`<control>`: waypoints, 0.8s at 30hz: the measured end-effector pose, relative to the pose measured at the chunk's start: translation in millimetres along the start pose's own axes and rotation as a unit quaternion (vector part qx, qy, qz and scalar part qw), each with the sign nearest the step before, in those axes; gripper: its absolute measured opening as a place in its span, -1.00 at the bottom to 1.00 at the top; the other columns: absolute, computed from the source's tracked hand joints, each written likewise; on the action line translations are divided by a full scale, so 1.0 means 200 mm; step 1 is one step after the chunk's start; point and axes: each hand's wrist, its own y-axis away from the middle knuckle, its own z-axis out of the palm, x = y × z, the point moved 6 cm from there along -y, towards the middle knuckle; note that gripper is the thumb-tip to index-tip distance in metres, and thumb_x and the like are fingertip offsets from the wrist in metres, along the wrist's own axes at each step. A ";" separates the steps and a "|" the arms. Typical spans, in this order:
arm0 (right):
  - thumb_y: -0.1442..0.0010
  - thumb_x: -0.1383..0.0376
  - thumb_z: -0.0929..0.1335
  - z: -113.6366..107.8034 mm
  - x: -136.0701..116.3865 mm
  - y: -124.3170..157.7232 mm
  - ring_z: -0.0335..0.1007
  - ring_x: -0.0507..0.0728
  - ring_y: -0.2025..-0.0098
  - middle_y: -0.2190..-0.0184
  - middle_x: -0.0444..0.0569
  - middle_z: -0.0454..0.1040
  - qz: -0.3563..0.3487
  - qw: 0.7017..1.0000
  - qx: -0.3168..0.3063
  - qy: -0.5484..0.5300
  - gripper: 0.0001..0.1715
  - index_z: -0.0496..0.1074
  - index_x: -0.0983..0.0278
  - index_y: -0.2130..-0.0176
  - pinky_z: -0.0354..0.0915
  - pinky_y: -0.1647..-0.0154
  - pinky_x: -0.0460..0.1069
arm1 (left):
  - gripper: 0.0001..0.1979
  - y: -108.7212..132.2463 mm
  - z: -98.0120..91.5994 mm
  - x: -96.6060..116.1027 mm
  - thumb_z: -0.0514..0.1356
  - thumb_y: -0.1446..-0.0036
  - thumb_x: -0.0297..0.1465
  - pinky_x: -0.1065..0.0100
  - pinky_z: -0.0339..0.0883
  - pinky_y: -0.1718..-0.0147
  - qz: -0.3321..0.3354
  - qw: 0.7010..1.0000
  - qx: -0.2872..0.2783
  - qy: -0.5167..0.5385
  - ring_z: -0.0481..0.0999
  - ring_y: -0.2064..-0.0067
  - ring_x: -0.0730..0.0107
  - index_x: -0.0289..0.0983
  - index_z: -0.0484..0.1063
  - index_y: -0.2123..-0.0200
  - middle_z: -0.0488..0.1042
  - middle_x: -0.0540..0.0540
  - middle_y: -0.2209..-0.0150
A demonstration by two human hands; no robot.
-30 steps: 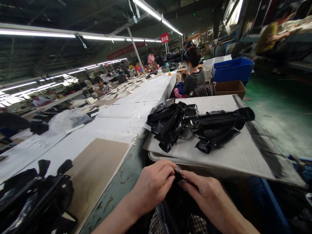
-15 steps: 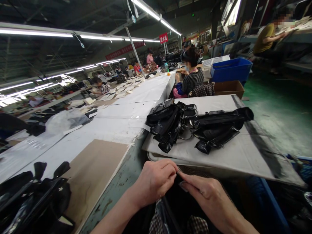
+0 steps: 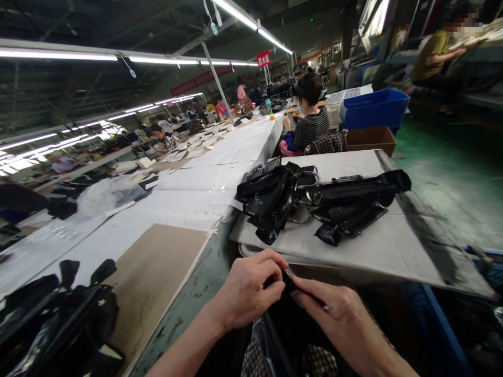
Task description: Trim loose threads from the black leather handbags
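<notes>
My left hand [image 3: 253, 285] pinches the edge of a checked fabric piece with a black inside [image 3: 320, 360], low in front of me. Opposite it, my right hand [image 3: 340, 309] grips the same edge between thumb and straight fingers. Both sets of fingertips almost meet on that edge. Brown-and-white check shows at the bottom, beside a glossy clear or black strip [image 3: 266, 340]. Much of the piece is dark or hidden below my hands, so its full shape cannot be made out.
Black glossy bag pieces [image 3: 271, 201] lie on the white-covered board [image 3: 396, 251] ahead. More black pieces [image 3: 58, 319] sit left, beside brown cardboard [image 3: 157, 262] on the long table [image 3: 196, 207]. A co-worker [image 3: 312, 120] sits ahead near a blue bin [image 3: 375, 110].
My left fingers have loosened and arched, leaving a gap between thumb and forefinger. The right hand has shifted slightly along the edge, and a bit more checked fabric shows between the hands.
</notes>
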 end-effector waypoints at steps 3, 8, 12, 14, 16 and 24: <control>-0.28 0.30 0.26 0.01 0.00 0.01 0.58 0.15 0.13 0.10 -0.13 0.61 -0.011 1.000 -0.002 0.005 -0.64 0.52 0.13 0.00 0.49 0.11 0.00 | -0.84 0.00 0.00 0.00 0.21 -0.04 -0.60 0.45 0.34 0.24 -0.003 1.000 0.015 -0.015 0.52 0.25 0.43 -0.28 0.34 0.50 0.53 -0.02 0.22; -0.28 0.32 0.26 0.03 -0.01 0.01 0.58 0.16 0.12 0.09 -0.09 0.60 -0.021 1.000 -0.008 0.000 -0.62 0.50 0.16 -0.04 0.49 0.10 0.00 | -0.83 -0.01 -0.01 0.02 0.17 -0.05 -0.59 0.43 0.35 0.28 0.015 0.999 0.025 -0.029 0.52 0.28 0.39 -0.28 0.29 0.52 0.54 -0.05 0.28; -0.29 0.31 0.25 0.03 -0.01 0.02 0.58 0.15 0.13 0.09 -0.06 0.60 -0.025 1.000 -0.012 -0.009 -0.62 0.50 0.18 -0.04 0.47 0.10 -0.01 | -0.83 -0.01 -0.01 0.03 0.15 -0.07 -0.60 0.43 0.34 0.28 0.038 0.999 0.012 -0.031 0.51 0.29 0.40 -0.27 0.27 0.51 0.53 -0.05 0.31; -0.30 0.31 0.25 0.04 -0.01 0.03 0.58 0.15 0.17 0.13 -0.06 0.61 -0.026 0.999 -0.020 -0.006 -0.62 0.49 0.19 -0.05 0.48 0.15 -0.01 | -0.82 -0.01 -0.01 0.04 0.14 -0.07 -0.61 0.44 0.31 0.32 0.053 0.998 0.001 -0.034 0.49 0.32 0.42 -0.27 0.26 0.51 0.52 -0.04 0.34; -0.31 0.32 0.24 0.04 -0.02 0.04 0.57 0.14 0.16 0.14 -0.06 0.61 -0.031 0.999 -0.027 -0.008 -0.63 0.49 0.19 -0.04 0.46 0.15 -0.02 | -0.82 -0.01 -0.01 0.04 0.13 -0.06 -0.61 0.44 0.29 0.33 0.065 0.997 -0.010 -0.031 0.47 0.35 0.44 -0.27 0.26 0.51 0.52 -0.03 0.37; -0.20 0.23 0.40 0.02 -0.10 -0.08 0.52 0.14 0.22 0.24 -0.15 0.59 0.034 0.994 -0.095 -0.043 -0.83 0.46 0.16 0.16 0.39 0.20 0.02 | -0.82 0.02 -0.02 0.02 0.20 0.00 -0.58 0.46 0.20 0.45 -0.077 0.997 0.010 0.001 0.42 0.44 0.48 -0.23 0.29 0.34 0.46 0.09 0.44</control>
